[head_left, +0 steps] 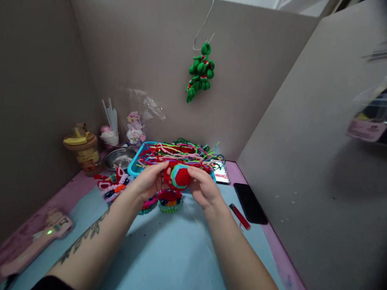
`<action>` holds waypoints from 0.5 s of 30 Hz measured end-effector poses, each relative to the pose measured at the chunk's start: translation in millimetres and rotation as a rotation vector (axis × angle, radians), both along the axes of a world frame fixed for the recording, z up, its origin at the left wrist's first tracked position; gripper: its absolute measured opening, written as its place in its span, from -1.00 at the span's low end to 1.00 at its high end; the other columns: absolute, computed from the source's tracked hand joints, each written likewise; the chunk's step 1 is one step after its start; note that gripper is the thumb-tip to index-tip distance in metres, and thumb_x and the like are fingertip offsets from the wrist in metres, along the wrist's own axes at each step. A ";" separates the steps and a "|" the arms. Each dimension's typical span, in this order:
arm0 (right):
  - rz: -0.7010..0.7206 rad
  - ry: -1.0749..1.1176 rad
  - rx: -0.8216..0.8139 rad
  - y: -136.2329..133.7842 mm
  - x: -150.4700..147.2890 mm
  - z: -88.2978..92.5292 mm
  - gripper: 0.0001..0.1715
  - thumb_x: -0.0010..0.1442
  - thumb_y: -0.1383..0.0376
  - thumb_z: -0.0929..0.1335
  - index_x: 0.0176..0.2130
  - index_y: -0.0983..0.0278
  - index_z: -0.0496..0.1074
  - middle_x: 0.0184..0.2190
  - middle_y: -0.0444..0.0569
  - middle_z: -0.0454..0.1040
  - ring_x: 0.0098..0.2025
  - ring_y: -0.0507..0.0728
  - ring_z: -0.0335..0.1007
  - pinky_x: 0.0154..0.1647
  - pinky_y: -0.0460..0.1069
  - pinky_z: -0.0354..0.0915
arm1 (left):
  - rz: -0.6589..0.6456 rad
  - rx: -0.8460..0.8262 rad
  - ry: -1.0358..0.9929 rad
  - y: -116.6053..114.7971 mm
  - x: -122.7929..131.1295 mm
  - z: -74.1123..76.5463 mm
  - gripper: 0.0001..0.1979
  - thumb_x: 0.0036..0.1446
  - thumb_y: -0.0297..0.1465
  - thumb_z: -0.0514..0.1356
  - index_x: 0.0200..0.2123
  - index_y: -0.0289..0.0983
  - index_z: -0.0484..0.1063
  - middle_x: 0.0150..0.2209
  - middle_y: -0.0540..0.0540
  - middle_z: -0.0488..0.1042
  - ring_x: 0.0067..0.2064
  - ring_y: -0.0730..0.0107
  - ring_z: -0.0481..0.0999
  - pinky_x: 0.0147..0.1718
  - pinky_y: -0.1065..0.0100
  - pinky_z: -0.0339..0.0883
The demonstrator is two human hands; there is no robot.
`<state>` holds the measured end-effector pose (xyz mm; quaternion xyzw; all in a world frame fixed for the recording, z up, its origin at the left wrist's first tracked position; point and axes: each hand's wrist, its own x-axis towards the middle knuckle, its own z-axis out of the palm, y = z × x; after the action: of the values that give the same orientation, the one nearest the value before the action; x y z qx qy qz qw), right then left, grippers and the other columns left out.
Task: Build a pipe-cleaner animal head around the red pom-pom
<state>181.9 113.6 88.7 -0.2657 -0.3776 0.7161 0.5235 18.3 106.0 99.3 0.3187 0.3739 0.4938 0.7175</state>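
Between my two hands, above the blue mat, is a small red fuzzy craft piece (180, 176) with a turquoise and green band, seemingly of pipe cleaners. My left hand (152, 179) grips its left side, and my right hand (203, 186) pinches its right side. Just below it on the mat stands a red, orange and green fuzzy figure (170, 201). A pink and green one (148, 205) sits partly hidden behind my left wrist. Further left lies a pink, red and orange fuzzy figure (112, 188).
A blue tray (132, 168) of coloured pipe cleaners stands behind my hands. A metal bowl (120, 157) and a yellow-lidded cup (85, 152) are at left. A pink device (41, 244) lies front left. At right lie a black phone (251, 204) and a red tool (240, 216). Green ornaments (202, 72) hang behind.
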 end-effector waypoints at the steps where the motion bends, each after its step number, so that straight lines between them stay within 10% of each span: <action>1: -0.035 0.050 -0.049 2.2 -1.0 -2.2 -0.78 -0.16 0.23 0.48 -0.42 0.27 0.54 -0.38 -0.07 0.57 -0.30 0.12 0.40 -0.19 0.00 0.29 | -0.020 -0.019 -0.014 0.6 0.3 -1.0 -0.81 0.09 -0.32 0.23 -0.47 -0.33 0.46 -0.55 -0.05 0.46 -0.53 0.44 0.46 -0.54 0.42 0.38; 15: -0.151 0.117 -0.216 8.2 -1.6 -10.6 -0.81 -0.08 0.24 0.49 -0.38 0.23 0.51 -0.40 -0.15 0.58 -0.31 0.09 0.42 -0.32 -0.02 0.31 | 0.069 0.001 -0.083 7.1 3.3 -10.4 -0.94 0.03 -0.51 0.26 -0.36 -0.33 0.48 -0.38 -0.08 0.53 -0.38 0.39 0.52 -0.38 0.34 0.47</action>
<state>180.2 121.8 78.1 -0.3060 -0.2462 0.7254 0.5653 21.5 113.1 88.9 0.2851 0.3544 0.5312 0.7147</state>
